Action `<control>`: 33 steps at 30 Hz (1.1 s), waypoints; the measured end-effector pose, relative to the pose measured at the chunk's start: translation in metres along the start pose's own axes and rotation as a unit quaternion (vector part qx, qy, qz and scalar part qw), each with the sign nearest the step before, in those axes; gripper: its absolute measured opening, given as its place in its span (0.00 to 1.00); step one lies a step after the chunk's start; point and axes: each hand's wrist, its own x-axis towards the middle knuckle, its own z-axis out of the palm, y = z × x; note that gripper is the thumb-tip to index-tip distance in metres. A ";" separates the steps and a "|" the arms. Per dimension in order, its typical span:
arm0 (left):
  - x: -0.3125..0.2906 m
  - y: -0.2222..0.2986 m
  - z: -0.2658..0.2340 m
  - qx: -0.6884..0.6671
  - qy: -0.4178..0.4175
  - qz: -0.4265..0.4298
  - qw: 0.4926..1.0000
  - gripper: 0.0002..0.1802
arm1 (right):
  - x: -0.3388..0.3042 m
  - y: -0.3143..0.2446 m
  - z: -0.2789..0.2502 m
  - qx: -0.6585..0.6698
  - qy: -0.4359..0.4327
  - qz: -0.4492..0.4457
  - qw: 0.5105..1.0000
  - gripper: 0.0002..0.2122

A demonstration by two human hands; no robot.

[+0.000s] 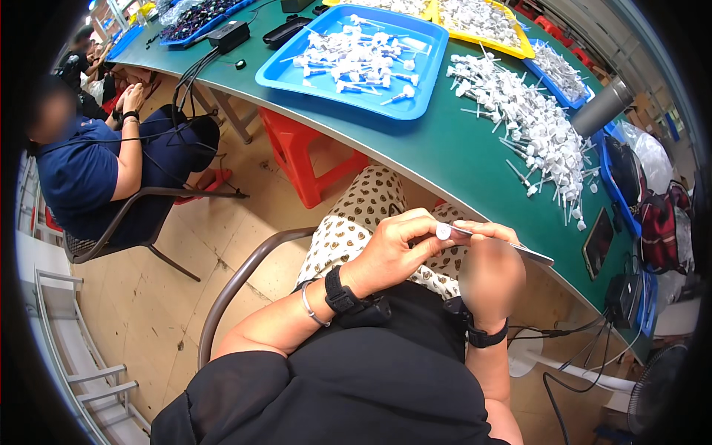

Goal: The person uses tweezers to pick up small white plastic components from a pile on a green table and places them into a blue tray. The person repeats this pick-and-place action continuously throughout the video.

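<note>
green smooth tabletop (423,159) lies beyond the person. left hand (400,248) pinches a small round white plastic piece (443,231) above the lap; right hand (493,278), blurred, seems to grip a flat grey strip (539,256). better to keep the piece steady, fingertips clear of strip's edge. its round face points upward; its long axis i cannot tell.
</note>
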 end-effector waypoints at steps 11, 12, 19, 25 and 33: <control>0.000 0.002 -0.001 0.011 -0.010 0.003 1.000 0.07 | -0.001 0.000 0.000 0.004 0.000 -0.001 1.000 0.06; 0.000 0.001 -0.001 0.013 -0.009 0.008 1.000 0.07 | -0.001 0.000 0.000 -0.001 -0.003 0.003 1.000 0.06; -0.002 -0.002 0.002 0.089 0.009 0.038 0.995 0.08 | 0.000 -0.009 0.004 -0.119 0.012 0.002 0.993 0.03; -0.001 -0.005 0.004 0.149 -0.009 0.092 0.984 0.09 | 0.000 -0.016 -0.001 -0.247 -0.011 -0.013 0.969 0.03; -0.001 -0.006 0.003 -0.017 -0.003 -0.007 1.000 0.06 | 0.000 -0.021 -0.002 -0.077 0.042 0.002 0.996 0.05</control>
